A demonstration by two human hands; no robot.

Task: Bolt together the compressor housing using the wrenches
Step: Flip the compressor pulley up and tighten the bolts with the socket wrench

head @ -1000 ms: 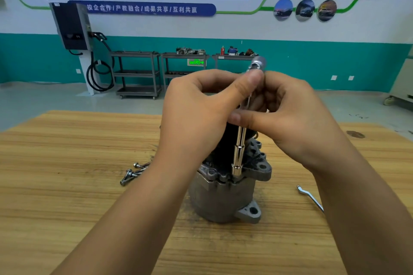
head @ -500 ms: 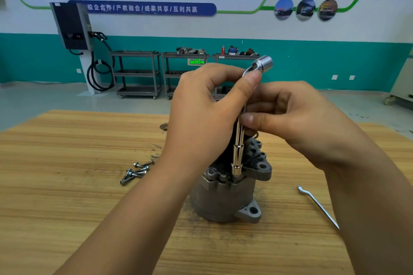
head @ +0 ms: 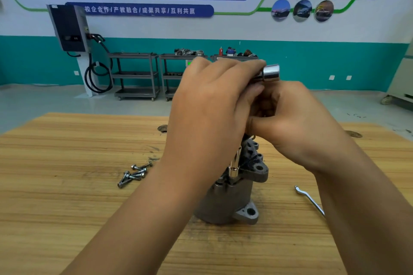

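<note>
Task part: compressor housing (head: 232, 198), upright at mid-table on the wooden table (head: 67, 185). L-socket wrench (head: 234, 166) stands approx. vertical w/ its lower socket down on the housing's top flange. Its other socket end pokes out toward 3 o'clock above the hands.

Left hand (head: 207, 107) is wrapped over the wrench's top bend, fingers curled tight round it. Right hand (head: 297, 118) is tucked just under it, thumb & fingers closed in on the shaft; exact contact is mostly hidden behind the left.

Handling, my read:
- **Housing:** cast metal, so heavy & rigid. Prob. sits firm by own weight, but it's tall, so side load from the wrench could tip it. Best taken low on the body or by the mounting ear at 5 o'clock.
- **Wrench:** chromed, stiff, slick. Bend for torque, shaft for steadying.

Count:
- 1 housing.
- 2 wrenches: one in use, plus a flat wrench (head: 309, 200) lying at 3 o'clock of the housing.
- Loose bolts (head: 134, 174) at 9 o'clock: 4 or 5, piled up, can't be sure.
</note>
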